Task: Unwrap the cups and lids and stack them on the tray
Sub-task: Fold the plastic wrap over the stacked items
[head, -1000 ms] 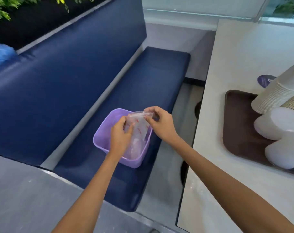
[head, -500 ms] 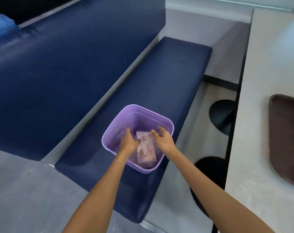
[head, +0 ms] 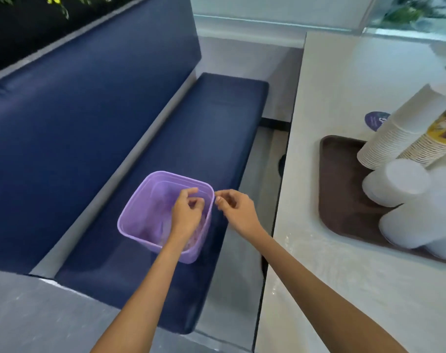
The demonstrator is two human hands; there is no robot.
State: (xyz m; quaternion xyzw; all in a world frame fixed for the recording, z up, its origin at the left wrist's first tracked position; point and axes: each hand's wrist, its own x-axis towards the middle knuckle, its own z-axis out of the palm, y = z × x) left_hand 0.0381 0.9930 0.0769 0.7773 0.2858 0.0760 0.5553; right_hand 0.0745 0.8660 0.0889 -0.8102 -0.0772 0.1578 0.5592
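One long dark blue padded bench [head: 191,128] fills the left side. On its seat stands one square see-through purple plastic bin [head: 134,200]. I think it is there for rubbish, close by but off the desk. Low inside it lies something pale pink [head: 200,226], partly hidden. It may be a plastic wrapper, but I cannot tell for sure.

Two hands are out. The left hand [head: 186,212] hangs over the bin's mouth with its fingers loosely curled, and I see nothing in it. The right hand [head: 236,210] is just beside the bin's right rim, also loosely curled and holding nothing. They are over the bin because that is where the rubbish goes, I think.

Right of the bench is one pale cream desk [head: 344,85]. On it lies one flat brown plastic tray [head: 344,187] and, behind the tray, one round purple sticker [head: 376,121].

The task's things are on the tray. There are two tilted stacks of paper cups: one plain white stack [head: 395,133] and one yellow printed stack [head: 430,146], side by side. In front lie stacks of white plastic lids [head: 395,182]. I count two clearly, and maybe a third at the picture's edge. All look unwrapped, so the job looks nearly done.
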